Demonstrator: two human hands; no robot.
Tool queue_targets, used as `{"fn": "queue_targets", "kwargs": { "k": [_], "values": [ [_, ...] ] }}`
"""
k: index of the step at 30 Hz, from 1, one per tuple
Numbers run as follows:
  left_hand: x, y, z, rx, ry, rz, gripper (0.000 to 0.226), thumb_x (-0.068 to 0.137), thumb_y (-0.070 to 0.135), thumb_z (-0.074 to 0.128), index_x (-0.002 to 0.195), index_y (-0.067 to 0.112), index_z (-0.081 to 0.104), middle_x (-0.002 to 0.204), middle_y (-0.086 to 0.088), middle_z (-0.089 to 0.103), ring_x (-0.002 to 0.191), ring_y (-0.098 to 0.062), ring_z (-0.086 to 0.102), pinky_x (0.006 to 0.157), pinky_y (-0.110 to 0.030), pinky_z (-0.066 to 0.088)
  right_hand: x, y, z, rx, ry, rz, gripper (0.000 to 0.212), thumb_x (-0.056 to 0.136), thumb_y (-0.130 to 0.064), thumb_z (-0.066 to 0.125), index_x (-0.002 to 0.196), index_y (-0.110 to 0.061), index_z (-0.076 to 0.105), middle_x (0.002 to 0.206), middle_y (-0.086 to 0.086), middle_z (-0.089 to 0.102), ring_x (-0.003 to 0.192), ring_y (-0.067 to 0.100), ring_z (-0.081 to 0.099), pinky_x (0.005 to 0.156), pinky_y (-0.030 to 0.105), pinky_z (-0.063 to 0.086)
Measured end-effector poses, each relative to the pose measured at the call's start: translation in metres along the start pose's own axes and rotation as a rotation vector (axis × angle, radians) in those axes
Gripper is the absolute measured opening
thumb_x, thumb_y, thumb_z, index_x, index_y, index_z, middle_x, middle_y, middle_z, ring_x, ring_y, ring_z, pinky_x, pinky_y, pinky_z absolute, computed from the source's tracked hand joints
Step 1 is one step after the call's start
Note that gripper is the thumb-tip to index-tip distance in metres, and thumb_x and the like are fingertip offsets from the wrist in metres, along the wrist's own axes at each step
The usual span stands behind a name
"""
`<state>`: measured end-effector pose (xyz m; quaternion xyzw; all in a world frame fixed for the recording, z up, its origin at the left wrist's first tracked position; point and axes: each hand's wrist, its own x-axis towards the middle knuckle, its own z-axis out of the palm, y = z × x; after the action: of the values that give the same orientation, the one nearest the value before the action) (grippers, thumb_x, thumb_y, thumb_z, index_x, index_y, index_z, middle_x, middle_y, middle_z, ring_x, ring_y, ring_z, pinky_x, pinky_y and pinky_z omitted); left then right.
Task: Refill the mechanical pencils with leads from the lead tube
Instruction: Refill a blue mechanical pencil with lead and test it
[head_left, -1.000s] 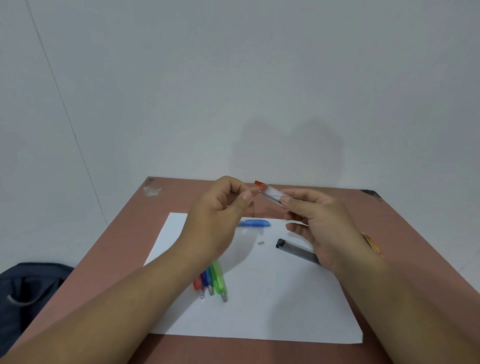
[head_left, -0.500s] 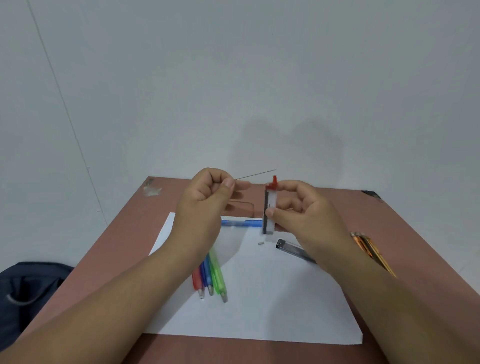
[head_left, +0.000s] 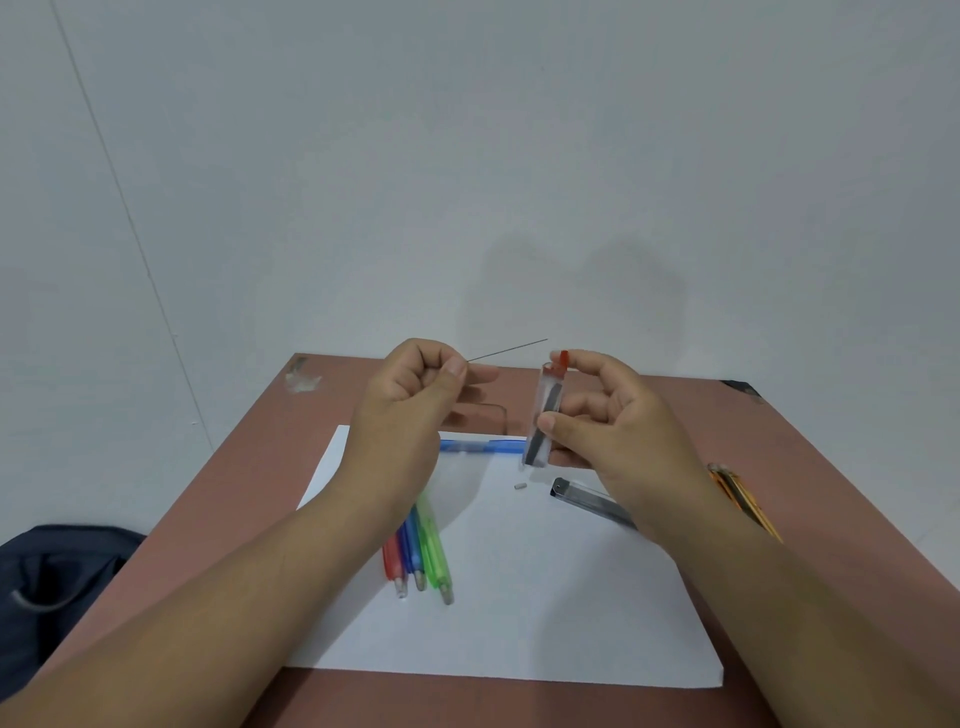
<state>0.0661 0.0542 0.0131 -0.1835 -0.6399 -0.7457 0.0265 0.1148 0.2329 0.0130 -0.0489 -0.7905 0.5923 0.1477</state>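
Above table, lead (head_left: 506, 349) between left hand (head_left: 415, 395), tube (head_left: 545, 415)

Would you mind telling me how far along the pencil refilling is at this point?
Done: one lead is out of the lead tube. In hand: the left hand pinches that lead, the right hand holds the tube upright. Left: the blue pencil and the red, blue and green pencils lie on the paper, none visibly loaded.

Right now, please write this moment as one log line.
left hand: pinches lead | right hand: holds lead tube upright | pencils: on paper
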Motion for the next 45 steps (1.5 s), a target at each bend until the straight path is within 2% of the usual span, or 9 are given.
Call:
{"fn": "queue_targets", "kwargs": {
  "k": [5,10,14,19,25,30,33,37,45],
  "values": [
    [0.001,0.0,-0.001,-0.005,0.015,-0.015,0.014,0.104,0.01,0.048,0.095,0.003,0.056,0.095,-0.003,0.078,0.074,-0.015,0.075,0.071,-0.022,0.058,-0.001,-0.001,0.001,-0.036,-0.007,-0.027,0.06,0.091,-0.005,0.071,0.132,-0.046,0.055,0.082,-0.003,0.075,0.081,0.015,0.073,0.087,0.04,0.061],
    [0.002,-0.002,-0.001,-0.012,0.036,-0.023,0.013,0.104,0.01,0.049,0.093,0.006,0.056,0.095,-0.002,0.078,0.073,-0.015,0.075,0.069,-0.021,0.056,-0.002,0.0,0.002,0.027,-0.039,-0.038,0.056,0.092,0.006,0.065,0.116,-0.044,0.067,0.074,0.006,0.058,0.089,0.032,0.072,0.079,0.039,0.063],
    [0.005,-0.005,-0.004,0.02,0.069,-0.02,0.013,0.103,0.012,0.05,0.093,0.008,0.058,0.096,-0.002,0.077,0.083,-0.018,0.074,0.077,-0.03,0.058,-0.005,-0.001,0.001,-0.08,-0.248,0.041,0.055,0.092,0.005,0.066,0.113,-0.046,0.069,0.085,0.014,0.064,0.087,0.029,0.072,0.075,0.038,0.064],
    [0.007,-0.009,-0.006,0.085,0.093,-0.016,0.014,0.102,0.015,0.052,0.093,0.009,0.061,0.096,0.002,0.077,0.085,-0.015,0.073,0.078,-0.03,0.055,-0.008,0.0,0.003,-0.421,-0.426,0.086,0.032,0.089,-0.016,0.075,0.109,-0.04,0.065,0.087,-0.014,0.075,0.086,0.017,0.07,0.085,0.039,0.057],
    [0.008,-0.011,-0.005,0.223,0.103,-0.005,0.014,0.101,0.021,0.057,0.095,0.015,0.067,0.092,0.012,0.076,0.082,0.0,0.07,0.077,-0.022,0.051,-0.007,0.004,0.006,-0.594,-0.36,-0.008,0.012,0.087,-0.029,0.076,0.092,-0.039,0.076,0.081,-0.021,0.071,0.073,-0.005,0.063,0.061,0.009,0.045],
    [0.008,-0.016,-0.006,0.39,0.054,0.026,0.011,0.098,0.029,0.062,0.09,0.028,0.069,0.09,0.019,0.074,0.087,0.009,0.064,0.072,-0.007,0.044,-0.006,0.009,-0.003,-0.547,-0.004,-0.268,0.015,0.088,-0.034,0.075,0.076,-0.026,0.074,0.061,-0.014,0.062,0.054,0.006,0.053,0.056,0.028,0.045],
    [0.006,-0.017,-0.003,0.489,0.035,0.086,0.01,0.097,0.03,0.063,0.088,0.03,0.069,0.085,0.02,0.072,0.082,0.009,0.061,0.066,-0.002,0.04,-0.001,0.01,-0.011,-0.549,0.244,-0.527,0.007,0.085,-0.027,0.079,0.081,-0.028,0.073,0.065,-0.011,0.055,0.062,0.008,0.052,0.055,0.027,0.043],
    [0.001,-0.016,0.002,0.586,-0.034,0.191,0.014,0.096,0.029,0.065,0.084,0.037,0.064,0.087,0.028,0.067,0.075,0.008,0.06,0.065,-0.003,0.041,0.007,0.02,-0.011,-0.717,0.239,-0.611,0.028,0.084,-0.024,0.081,0.111,-0.027,0.076,0.088,-0.01,0.054,0.083,0.01,0.056,0.07,0.023,0.046],
    [0.003,-0.02,0.006,0.617,-0.096,0.275,0.012,0.097,0.032,0.062,0.089,0.04,0.066,0.089,0.025,0.067,0.084,0.003,0.061,0.068,-0.005,0.043,0.011,0.023,-0.01,-0.779,0.216,-0.641,0.014,0.087,-0.016,0.077,0.097,-0.025,0.08,0.085,-0.007,0.062,0.085,0.018,0.059,0.074,0.029,0.049]
  ]
}}
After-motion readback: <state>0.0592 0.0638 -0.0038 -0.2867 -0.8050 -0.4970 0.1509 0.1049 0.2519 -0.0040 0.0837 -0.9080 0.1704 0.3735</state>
